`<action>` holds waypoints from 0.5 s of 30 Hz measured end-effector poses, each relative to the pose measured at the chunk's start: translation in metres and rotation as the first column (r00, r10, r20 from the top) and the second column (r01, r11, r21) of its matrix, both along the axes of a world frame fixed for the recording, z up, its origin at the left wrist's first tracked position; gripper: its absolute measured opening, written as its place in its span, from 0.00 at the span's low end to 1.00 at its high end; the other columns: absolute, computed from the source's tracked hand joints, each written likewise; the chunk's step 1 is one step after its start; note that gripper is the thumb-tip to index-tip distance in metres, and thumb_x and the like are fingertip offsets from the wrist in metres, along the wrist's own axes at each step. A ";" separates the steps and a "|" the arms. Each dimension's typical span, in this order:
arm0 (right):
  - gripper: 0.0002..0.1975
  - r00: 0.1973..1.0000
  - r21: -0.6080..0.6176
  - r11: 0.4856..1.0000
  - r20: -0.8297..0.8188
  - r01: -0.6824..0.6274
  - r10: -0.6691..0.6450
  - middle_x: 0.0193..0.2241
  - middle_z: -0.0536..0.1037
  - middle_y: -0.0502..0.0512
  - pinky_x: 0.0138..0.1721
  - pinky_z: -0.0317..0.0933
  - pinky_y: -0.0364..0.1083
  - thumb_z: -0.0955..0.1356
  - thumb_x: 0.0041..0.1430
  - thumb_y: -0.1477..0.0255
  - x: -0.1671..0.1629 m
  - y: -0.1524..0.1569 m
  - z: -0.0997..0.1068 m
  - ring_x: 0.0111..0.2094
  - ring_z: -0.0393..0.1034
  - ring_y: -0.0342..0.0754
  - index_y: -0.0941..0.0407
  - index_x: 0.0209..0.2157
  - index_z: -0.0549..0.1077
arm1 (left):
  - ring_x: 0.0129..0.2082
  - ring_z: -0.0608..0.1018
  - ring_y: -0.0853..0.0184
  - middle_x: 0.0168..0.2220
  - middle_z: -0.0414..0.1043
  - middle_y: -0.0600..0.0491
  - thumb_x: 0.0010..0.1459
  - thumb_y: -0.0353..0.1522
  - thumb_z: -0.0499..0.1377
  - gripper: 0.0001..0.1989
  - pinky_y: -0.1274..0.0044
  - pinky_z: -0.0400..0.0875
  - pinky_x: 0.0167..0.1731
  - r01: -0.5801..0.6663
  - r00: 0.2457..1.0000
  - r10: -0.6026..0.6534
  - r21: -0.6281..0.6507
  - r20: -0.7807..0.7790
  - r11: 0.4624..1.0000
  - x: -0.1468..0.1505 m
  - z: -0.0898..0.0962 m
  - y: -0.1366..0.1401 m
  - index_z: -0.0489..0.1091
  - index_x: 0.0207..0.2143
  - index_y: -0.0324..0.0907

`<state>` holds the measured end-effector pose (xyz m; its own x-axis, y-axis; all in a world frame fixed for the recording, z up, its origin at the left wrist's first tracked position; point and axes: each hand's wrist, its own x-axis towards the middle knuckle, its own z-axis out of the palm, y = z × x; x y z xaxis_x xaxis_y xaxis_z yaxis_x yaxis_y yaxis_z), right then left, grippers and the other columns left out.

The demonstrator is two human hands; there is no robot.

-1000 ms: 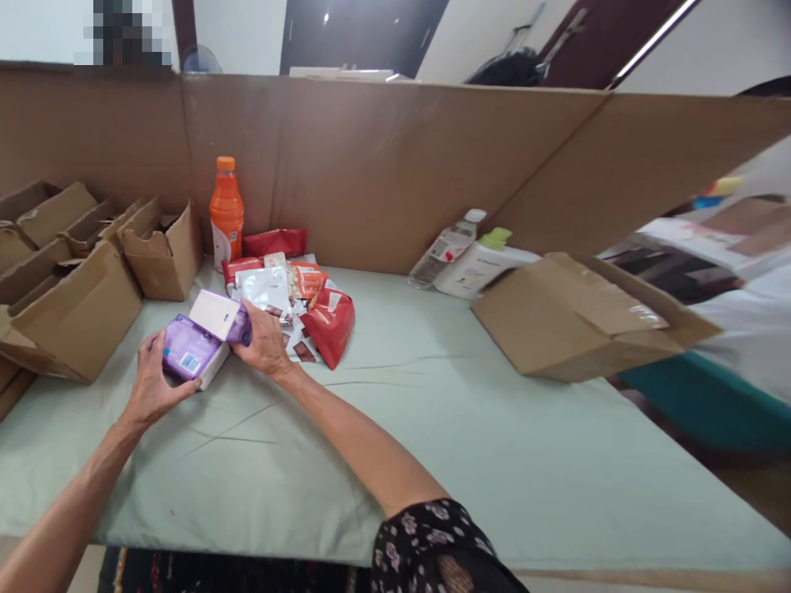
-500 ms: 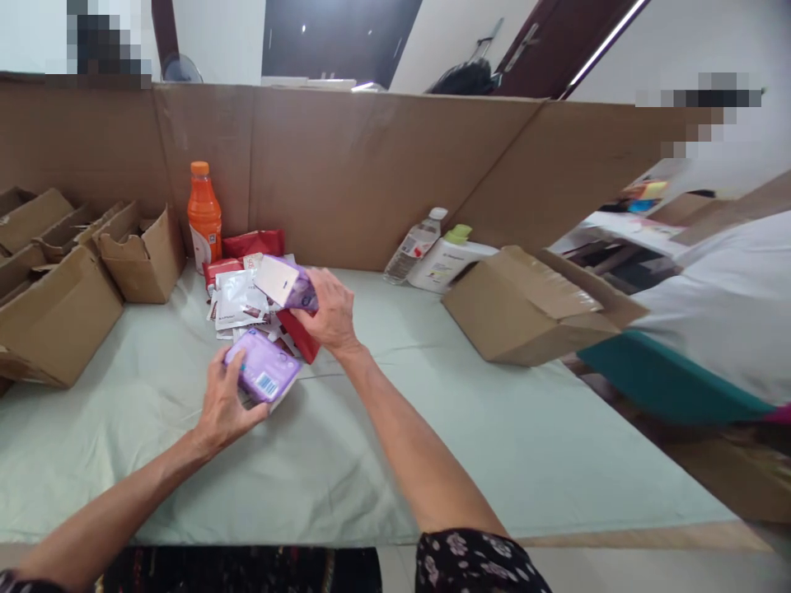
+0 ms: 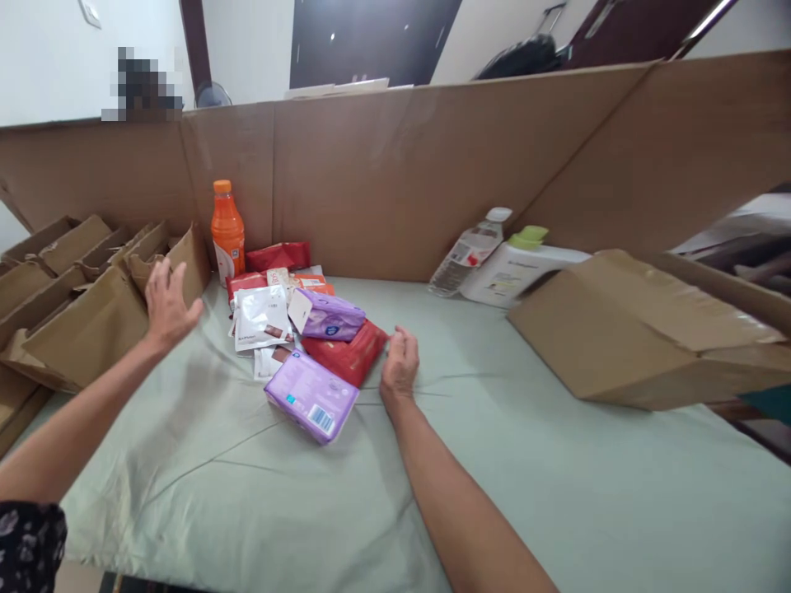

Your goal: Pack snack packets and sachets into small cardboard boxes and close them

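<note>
My left hand [image 3: 168, 306], its fingers spread and empty, is raised in front of the small cardboard boxes [image 3: 92, 329] on the left. My right hand [image 3: 400, 362] is beside the right corner of a red packet [image 3: 355, 356], with loosely curled fingers and nothing seen in it. One purple tissue pack [image 3: 330, 315] lies partly over that packet. A second purple tissue pack [image 3: 312, 397] rests nearer to me, barcode side up. Left of them lie white sachets [image 3: 263, 317] with brown pictures, and more red packets [image 3: 281, 257] are behind.
An orange drink bottle [image 3: 228, 235] stands by the cardboard wall [image 3: 395, 181]. To the right, a clear water bottle [image 3: 468, 255] and a white bottle with a green cap [image 3: 516, 272] lean there. A larger cardboard box [image 3: 618, 329] sits on the green cloth's right side.
Both hands have let go of the purple tissue packs, which now lie on the pile and cloth. My left hand has moved left toward the boxes. The camera view has turned left.
</note>
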<state>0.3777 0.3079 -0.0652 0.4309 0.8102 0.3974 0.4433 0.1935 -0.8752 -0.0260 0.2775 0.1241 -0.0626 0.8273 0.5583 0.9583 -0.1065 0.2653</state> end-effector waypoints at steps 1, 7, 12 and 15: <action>0.36 1.000 -0.005 1.000 -0.010 0.028 -0.028 0.59 0.70 0.76 0.64 0.56 0.69 0.50 0.68 0.52 0.002 0.003 -0.002 0.63 0.64 0.66 0.63 0.60 0.67 | 0.76 0.49 0.44 0.73 0.51 0.35 0.54 0.34 0.61 0.41 0.52 0.43 0.73 -0.036 0.999 0.036 -0.006 -0.012 0.999 -0.007 0.013 0.018 0.57 0.70 0.38; 0.30 0.997 -0.012 0.997 0.016 0.080 -0.080 0.58 0.73 0.71 0.66 0.57 0.62 0.55 0.65 0.52 0.001 0.004 -0.007 0.62 0.66 0.61 0.58 0.53 0.73 | 0.60 0.74 0.40 0.53 0.78 0.36 0.54 0.30 0.57 0.28 0.51 0.64 0.60 -0.175 0.983 0.162 -0.182 -0.086 0.968 -0.021 0.051 0.076 0.71 0.58 0.36; 0.27 0.997 -0.020 0.998 0.053 0.063 -0.062 0.58 0.72 0.73 0.66 0.57 0.62 0.57 0.63 0.55 0.001 0.006 -0.011 0.63 0.65 0.62 0.58 0.49 0.76 | 0.51 0.79 0.47 0.45 0.80 0.42 0.56 0.33 0.55 0.18 0.57 0.68 0.57 -0.121 0.980 0.080 -0.227 -0.184 0.966 -0.020 0.049 0.011 0.76 0.47 0.39; 0.25 0.997 -0.019 0.998 0.064 0.053 -0.051 0.59 0.71 0.73 0.67 0.56 0.62 0.60 0.62 0.57 0.002 0.007 -0.014 0.64 0.64 0.62 0.59 0.48 0.76 | 0.49 0.79 0.50 0.43 0.79 0.44 0.60 0.38 0.49 0.19 0.56 0.67 0.58 -0.066 0.974 0.024 -0.181 -0.226 0.981 -0.030 0.043 -0.070 0.73 0.45 0.37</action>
<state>0.3792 0.3146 -0.0795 0.4473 0.7956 0.4086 0.5068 0.1509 -0.8488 -0.0560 0.2073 0.1672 0.0058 0.9169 0.3991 0.9979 -0.0310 0.0568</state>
